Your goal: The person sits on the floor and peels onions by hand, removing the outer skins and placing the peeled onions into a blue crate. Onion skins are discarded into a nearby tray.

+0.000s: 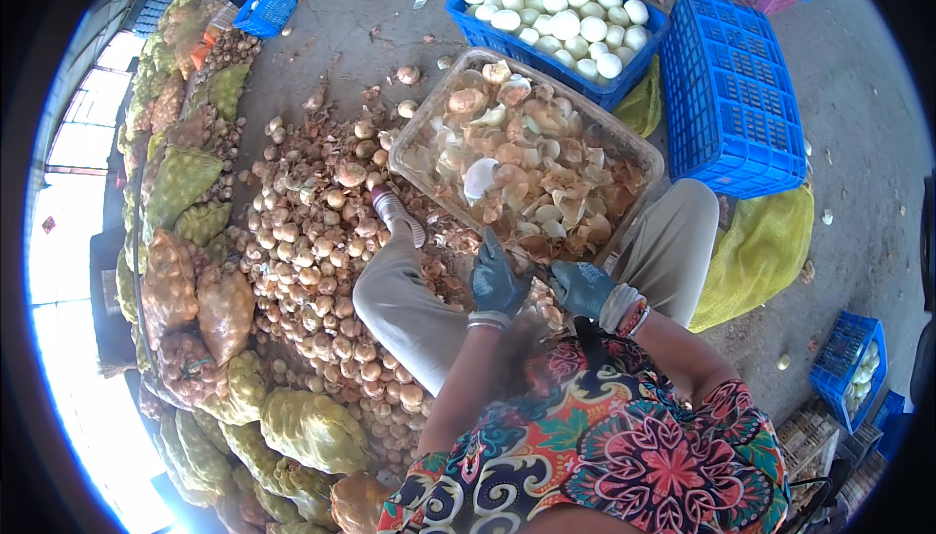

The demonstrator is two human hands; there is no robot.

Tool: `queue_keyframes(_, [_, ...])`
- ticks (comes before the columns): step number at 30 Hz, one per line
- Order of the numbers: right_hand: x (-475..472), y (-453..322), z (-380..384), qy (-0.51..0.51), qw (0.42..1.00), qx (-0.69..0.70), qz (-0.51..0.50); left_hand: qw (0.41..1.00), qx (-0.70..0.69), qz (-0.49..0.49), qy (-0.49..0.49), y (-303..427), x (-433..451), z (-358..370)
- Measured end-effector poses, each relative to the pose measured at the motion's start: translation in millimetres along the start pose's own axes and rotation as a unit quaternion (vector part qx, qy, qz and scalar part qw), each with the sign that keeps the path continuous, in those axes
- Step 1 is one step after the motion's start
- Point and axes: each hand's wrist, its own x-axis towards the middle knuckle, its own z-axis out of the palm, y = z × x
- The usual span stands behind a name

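Gloved in blue-grey, my left hand [497,278] is at the near edge of a plastic tub [433,108] full of onion skins [523,157], its fingers pointing at the rim. My right hand [583,287], in a like glove, is just to its right, fingers curled towards the left hand. Whether either hand holds an onion or a tool cannot be told; the fingertips and the space between them are partly hidden. Loose skins lie below the hands. Beyond the tub, a blue crate [475,31] holds peeled white onions [565,24].
Unpeeled onions [314,263] are heaped on the floor at left, beside filled mesh sacks [168,278]. An upturned-looking blue crate [738,95] stands at right, near a yellow mesh sack [768,249]. Another blue crate [833,366] with white onions is at lower right.
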Motion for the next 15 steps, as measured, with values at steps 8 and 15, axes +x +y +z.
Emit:
queue_keyframes(8, [33.6, -4.6, 20.9, 0.032, 0.999, -0.041, 0.014, 0.995, 0.093, -0.036, -0.006, 20.3, 3.7, 6.8])
queue_keyframes(15, [28.9, -5.1, 15.2, -0.04, 0.997, -0.07, -0.004, 0.999, 0.033, -0.001, -0.008, -3.6, 5.3, 0.8])
